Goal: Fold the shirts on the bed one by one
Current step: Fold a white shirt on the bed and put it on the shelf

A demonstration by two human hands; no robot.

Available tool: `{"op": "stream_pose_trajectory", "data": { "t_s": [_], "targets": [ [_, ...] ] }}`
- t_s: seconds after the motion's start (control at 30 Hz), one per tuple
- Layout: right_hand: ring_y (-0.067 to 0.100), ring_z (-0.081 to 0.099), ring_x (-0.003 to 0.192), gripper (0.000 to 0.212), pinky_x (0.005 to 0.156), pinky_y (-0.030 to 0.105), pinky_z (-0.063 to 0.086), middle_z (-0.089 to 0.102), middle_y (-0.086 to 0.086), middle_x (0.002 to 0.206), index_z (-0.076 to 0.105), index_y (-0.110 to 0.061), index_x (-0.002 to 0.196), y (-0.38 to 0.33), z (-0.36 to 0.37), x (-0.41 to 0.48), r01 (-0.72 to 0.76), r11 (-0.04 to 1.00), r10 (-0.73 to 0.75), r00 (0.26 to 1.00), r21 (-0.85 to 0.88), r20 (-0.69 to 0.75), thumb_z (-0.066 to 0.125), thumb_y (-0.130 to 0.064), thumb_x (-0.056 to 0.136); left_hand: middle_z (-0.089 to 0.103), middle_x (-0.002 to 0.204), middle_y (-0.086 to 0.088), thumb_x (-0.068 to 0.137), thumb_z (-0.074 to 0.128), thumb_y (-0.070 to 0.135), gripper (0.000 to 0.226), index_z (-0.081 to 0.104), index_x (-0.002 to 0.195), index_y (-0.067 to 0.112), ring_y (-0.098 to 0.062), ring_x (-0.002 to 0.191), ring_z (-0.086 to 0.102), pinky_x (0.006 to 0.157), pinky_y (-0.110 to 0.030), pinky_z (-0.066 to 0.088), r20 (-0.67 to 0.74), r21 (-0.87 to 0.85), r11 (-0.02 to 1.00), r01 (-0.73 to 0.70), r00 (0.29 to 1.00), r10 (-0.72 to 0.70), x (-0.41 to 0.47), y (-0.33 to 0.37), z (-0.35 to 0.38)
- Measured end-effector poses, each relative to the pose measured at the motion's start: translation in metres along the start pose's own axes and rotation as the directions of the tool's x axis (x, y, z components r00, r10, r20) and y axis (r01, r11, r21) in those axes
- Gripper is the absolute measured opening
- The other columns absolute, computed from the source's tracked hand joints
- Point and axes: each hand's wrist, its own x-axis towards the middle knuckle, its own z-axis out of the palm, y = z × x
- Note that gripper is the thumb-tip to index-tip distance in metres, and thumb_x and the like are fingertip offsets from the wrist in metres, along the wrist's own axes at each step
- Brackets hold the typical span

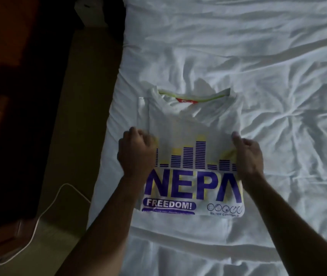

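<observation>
Our left hand (136, 154) and our right hand (247, 156) are gripping the white shirt (190, 124) by its left and right edges, fingers curled into the cloth; it is lying print-up on the bed (278, 66), at its near left, collar far.

- At 9 o'clock of the shirt (190, 124), the left hand (136, 154) grips the edge, hiding its own fingertips and the start of the purple print.
- At 3 o'clock, the right hand (246, 156) grips the other edge and covers the print's end.
- The small lines beneath "FREEDOM!" are too blurred to read.
- The red neck label (184, 101) bears a mark too small to tell.
- The white cable (45, 206), at 8 o'clock, runs off the frame.
</observation>
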Motion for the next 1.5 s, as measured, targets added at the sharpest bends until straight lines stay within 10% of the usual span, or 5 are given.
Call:
{"op": "stream_pose_trajectory", "data": {
  "t_s": [0.4,0.63,0.93,1.3,1.5],
  "targets": [
    [0.037,0.074,0.103,0.041,0.077,0.047,0.064,0.075,0.021,0.114,0.069,0.002,0.122,-0.072,0.007,0.085,-0.212,0.891,0.058,0.930,0.401,0.364,0.080,-0.009,0.083,0.064,0.095,-0.008,0.104,0.052,0.038,0.036,0.060,0.117,0.005,-0.030,0.090,0.063,0.068,-0.037,0.044,0.273,-0.320,0.906,0.278,0.943,-0.193,0.085,0.020,0.039],
    [0.030,0.069,0.094,0.087,0.084,0.053,0.060,0.071,0.010,0.102,0.070,-0.010,0.105,-0.050,0.013,0.081,0.011,1.000,-0.011,1.000,-0.020,0.006,0.060,-0.090,0.071,0.055,0.080,0.002,0.106,0.052,0.040,0.031,0.059,0.102,0.010,-0.009,0.068,0.050,0.056,-0.030,0.035,0.254,-0.334,0.879,0.339,0.931,-0.262,0.079,0.014,0.033],
    [0.028,0.074,0.080,0.056,0.076,0.043,0.061,0.075,0.009,0.088,0.069,-0.015,0.091,-0.003,-0.012,0.028,-0.079,0.995,0.090,0.971,-0.061,0.221,0.059,-0.070,0.090,0.059,0.069,-0.002,0.101,0.045,0.067,0.065,0.061,0.076,0.009,-0.022,0.070,0.058,0.066,-0.032,0.040,0.425,-0.163,0.887,0.433,0.841,-0.333,0.031,0.001,0.002],
    [0.030,0.068,0.079,0.044,0.068,0.046,0.058,0.066,0.007,0.093,0.044,-0.017,0.113,0.052,0.006,-0.034,0.066,0.941,-0.075,0.997,-0.331,-0.015,0.047,-0.060,0.103,0.066,0.076,-0.004,0.108,0.037,0.054,0.042,0.051,0.096,0.017,-0.025,0.063,0.065,0.053,-0.033,0.050,0.121,0.026,0.979,0.205,0.971,-0.206,-0.065,-0.036,0.012],
    [0.036,0.020,0.156,0.058,0.125,0.051,0.022,0.024,0.019,0.167,0.030,-0.011,0.159,0.046,0.019,-0.054,0.571,0.470,-0.620,0.756,-0.673,0.208,0.041,-0.038,0.108,0.057,0.139,-0.021,0.109,0.046,0.028,0.039,0.056,0.140,0.009,-0.037,0.128,0.053,0.098,-0.048,0.046,-0.020,0.193,0.956,-0.223,0.973,0.231,-0.081,-0.007,0.010]
  ]
}}
